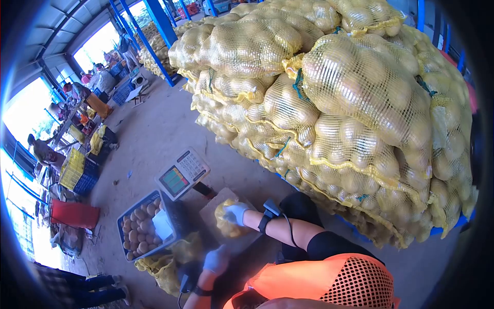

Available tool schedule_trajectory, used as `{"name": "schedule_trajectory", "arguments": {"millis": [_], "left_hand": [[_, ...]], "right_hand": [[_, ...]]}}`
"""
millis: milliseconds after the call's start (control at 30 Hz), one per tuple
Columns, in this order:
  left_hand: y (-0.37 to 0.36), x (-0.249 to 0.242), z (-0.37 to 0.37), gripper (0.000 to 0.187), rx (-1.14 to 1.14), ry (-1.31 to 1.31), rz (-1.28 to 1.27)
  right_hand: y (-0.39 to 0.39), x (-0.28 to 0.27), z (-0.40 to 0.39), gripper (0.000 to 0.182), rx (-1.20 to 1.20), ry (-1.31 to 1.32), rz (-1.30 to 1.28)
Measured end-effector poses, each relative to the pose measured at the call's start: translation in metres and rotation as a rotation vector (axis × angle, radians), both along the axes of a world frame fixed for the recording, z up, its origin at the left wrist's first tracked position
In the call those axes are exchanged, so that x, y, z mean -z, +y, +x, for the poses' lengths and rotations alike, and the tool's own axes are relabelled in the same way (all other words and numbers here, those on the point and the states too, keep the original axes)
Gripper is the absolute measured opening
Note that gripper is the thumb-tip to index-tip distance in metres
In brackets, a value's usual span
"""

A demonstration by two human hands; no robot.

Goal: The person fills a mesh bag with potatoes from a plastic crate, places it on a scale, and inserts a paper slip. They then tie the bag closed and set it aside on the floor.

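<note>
A dusty concrete floor (154, 121) is overlooked by blue posts (160, 23), and one side is filled by stacked mesh sacks (360, 92) of potatoes. A scale display (182, 173) is mounted beside a pale weighing platform (210, 212) and a blue crate (122, 242) of potatoes. On the platform, a crumpled, translucent yellow mesh bag (226, 224) is gripped by the gloved right hand (236, 212). The gloved left hand (216, 259) is held near it, blurred; whether it is closed cannot be told.
</note>
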State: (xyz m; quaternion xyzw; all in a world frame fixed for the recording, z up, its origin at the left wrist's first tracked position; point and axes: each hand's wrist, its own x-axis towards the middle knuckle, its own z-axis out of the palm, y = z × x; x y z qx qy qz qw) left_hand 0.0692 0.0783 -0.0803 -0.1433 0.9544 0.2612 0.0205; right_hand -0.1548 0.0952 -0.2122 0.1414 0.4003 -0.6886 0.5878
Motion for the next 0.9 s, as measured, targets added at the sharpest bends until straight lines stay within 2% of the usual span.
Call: {"name": "schedule_trajectory", "arguments": {"millis": [100, 167, 200, 233, 267, 300, 333, 400, 467, 533, 567, 600, 633, 667, 733, 833, 867, 900], "left_hand": [[0.020, -0.022, -0.031, 0.014, 0.074, 0.065, -0.008], [0.020, -0.049, -0.062, 0.013, 0.070, 0.045, -0.046], [0.016, -0.056, -0.079, 0.010, 0.108, 0.232, -0.070], [-0.007, -0.032, -0.093, 0.009, 0.093, 0.273, -0.127], [-0.022, -0.025, -0.110, 0.010, 0.045, 0.260, -0.219], [-0.035, -0.022, -0.124, 0.012, 0.034, 0.351, -0.248], [-0.048, -0.017, -0.136, 0.010, 0.003, 0.275, -0.314], [-0.081, 0.028, -0.145, 0.009, -0.055, 0.198, -0.050], [-0.096, 0.063, -0.143, 0.011, -0.054, 0.194, -0.031], [-0.097, 0.075, -0.129, 0.015, -0.056, 0.177, -0.015], [-0.095, 0.078, -0.120, 0.016, -0.176, 0.129, 0.023], [-0.091, 0.077, -0.114, 0.017, -0.297, 0.085, 0.062], [-0.084, 0.071, -0.108, 0.017, -0.290, 0.083, 0.065], [-0.076, 0.062, -0.101, 0.017, -0.337, 0.092, 0.057], [-0.057, 0.052, -0.088, 0.017, -0.381, 0.100, 0.051], [-0.034, 0.056, -0.078, 0.016, -0.463, 0.196, 0.127], [-0.029, 0.063, -0.079, 0.015, -0.503, 0.200, 0.161], [-0.033, 0.075, -0.079, 0.015, -0.507, 0.207, 0.292]], "right_hand": [[0.031, -0.068, 0.003, 0.026, -0.253, -0.047, -0.343], [0.041, -0.101, 0.002, 0.033, -0.307, -0.014, -0.355], [0.045, -0.108, 0.002, 0.040, -0.365, 0.016, -0.371], [0.044, -0.090, -0.008, 0.057, -0.549, 0.179, -0.269], [0.047, -0.084, -0.003, 0.063, -0.465, 0.275, -0.223], [0.050, -0.086, -0.003, 0.058, -0.475, 0.261, -0.162], [0.053, -0.089, -0.005, 0.054, -0.482, 0.249, -0.102], [0.051, -0.075, -0.005, 0.047, -0.446, 0.288, -0.104], [0.051, -0.056, -0.001, 0.030, -0.333, 0.366, -0.095], [0.045, -0.030, -0.007, 0.036, -0.439, 0.493, -0.104], [0.045, -0.023, -0.003, 0.036, -0.429, 0.489, -0.103], [0.048, -0.028, 0.002, 0.041, -0.359, 0.611, -0.047], [0.049, -0.029, 0.008, 0.047, -0.290, 0.732, 0.013], [0.025, 0.021, 0.008, 0.054, -0.423, 1.072, 0.069], [-0.038, 0.168, 0.018, 0.051, -0.325, 1.908, -0.038], [0.024, 0.009, 0.012, 0.040, -0.599, 1.245, 0.038], [0.004, 0.062, 0.009, 0.039, -0.565, 1.344, -0.094], [-0.021, 0.113, 0.020, 0.040, -0.324, 1.221, -0.164]]}}
